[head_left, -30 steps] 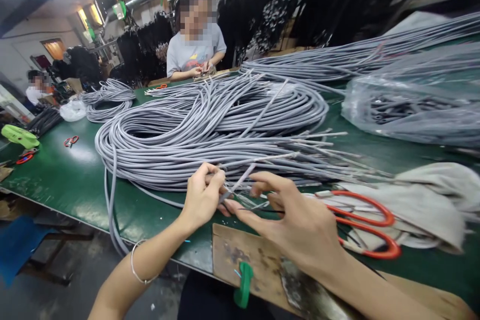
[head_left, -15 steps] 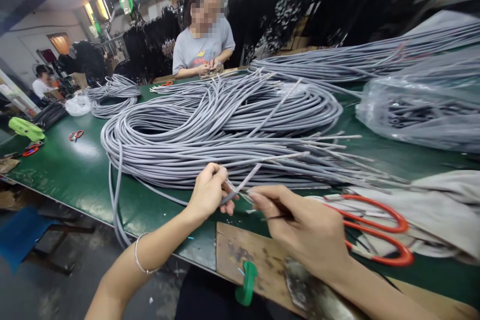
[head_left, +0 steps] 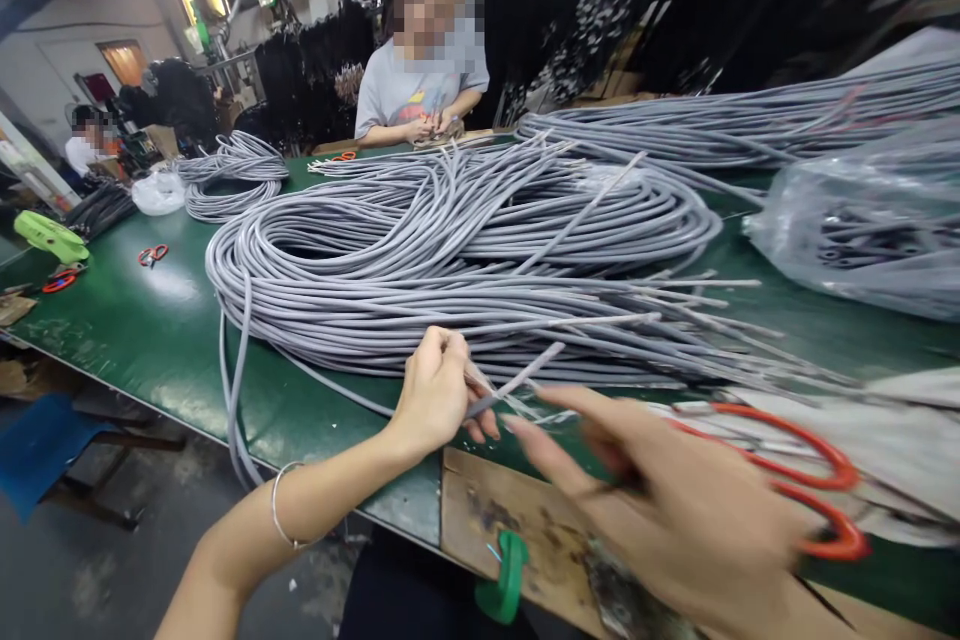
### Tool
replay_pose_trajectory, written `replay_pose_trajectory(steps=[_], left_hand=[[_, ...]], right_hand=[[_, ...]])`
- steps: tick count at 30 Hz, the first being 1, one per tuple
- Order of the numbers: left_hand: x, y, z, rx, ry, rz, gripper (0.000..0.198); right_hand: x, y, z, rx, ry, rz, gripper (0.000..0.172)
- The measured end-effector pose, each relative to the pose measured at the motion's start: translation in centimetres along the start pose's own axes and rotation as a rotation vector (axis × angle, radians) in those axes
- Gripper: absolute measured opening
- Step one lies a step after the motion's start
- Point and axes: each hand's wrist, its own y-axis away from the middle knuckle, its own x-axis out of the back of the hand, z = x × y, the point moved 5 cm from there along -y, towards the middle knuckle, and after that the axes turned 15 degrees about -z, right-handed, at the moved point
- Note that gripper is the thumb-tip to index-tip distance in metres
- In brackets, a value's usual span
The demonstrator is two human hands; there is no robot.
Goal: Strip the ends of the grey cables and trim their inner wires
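Note:
My left hand (head_left: 439, 388) is closed around the end part of a grey cable (head_left: 531, 370); its cut end sticks out up and to the right. Thin whitish strands (head_left: 536, 412) spread from the same spot, right beside the fingers. My right hand (head_left: 645, 480), smeared by motion, is just right of the strands with thumb and forefinger apart. A small dark shape shows under its fingers, too blurred to name. Behind the hands lies a large bundle of grey cables (head_left: 360, 305), their ends pointing right. Red-handled scissors (head_left: 817, 465) lie beyond my right hand, partly covered by it.
A wooden board (head_left: 480, 505) with a green clamp (head_left: 510, 575) sits at the near table edge. Plastic bag (head_left: 862, 230) at right, more cable coils (head_left: 232, 180) at far left, small scissors (head_left: 152, 255) on the green table. A co-worker (head_left: 424, 80) works opposite.
My right thumb and forefinger, close together at the strands before, have parted and the hand has drawn back rightward. My left hand still grips the cable. The view has shifted slightly.

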Motion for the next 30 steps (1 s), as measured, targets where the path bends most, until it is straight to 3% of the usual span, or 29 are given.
replay_pose_trajectory(steps=[3, 5, 9, 13, 18, 22, 26, 28, 30], left_hand=[[-0.2, 0.4, 0.3, -0.069, -0.127, 0.030, 0.022], [-0.4, 0.5, 0.3, -0.079, -0.140, 0.009, 0.022], [-0.5, 0.2, -0.2, 0.002, -0.026, -0.042, 0.026], [-0.4, -0.2, -0.6, 0.028, 0.097, -0.077, 0.038], [-1.0, -0.3, -0.6, 0.040, 0.146, -0.183, 0.055], [-0.7, 0.0, -0.1, 0.139, 0.180, -0.127, 0.048], [-0.3, 0.2, 0.1, 0.293, 0.331, -0.070, 0.043], [-0.1, 0.2, 0.5, 0.255, 0.357, -0.035, 0.042], [0.2, 0.2, 0.8, 0.183, 0.357, 0.033, 0.039]], right_hand=[[-1.5, -0.5, -1.5, 0.190, 0.248, -0.046, 0.026], [-2.2, -0.7, -1.4, 0.202, 0.288, -0.081, 0.030], [-2.5, -0.7, -0.8, 0.180, 0.182, -0.131, 0.031], [-2.4, -0.9, -0.7, 0.195, 0.001, -0.182, 0.021], [-3.2, -1.3, 0.0, 0.188, -0.323, -0.346, 0.014], [-3.5, -1.0, 0.3, 0.171, -0.438, -0.416, 0.016], [-2.8, 0.1, -1.4, 0.319, -0.443, -0.492, 0.020], [-2.0, 0.3, -1.5, 0.324, -0.400, -0.387, 0.014], [-0.9, 0.0, -0.3, 0.137, -0.334, -0.143, 0.005]])
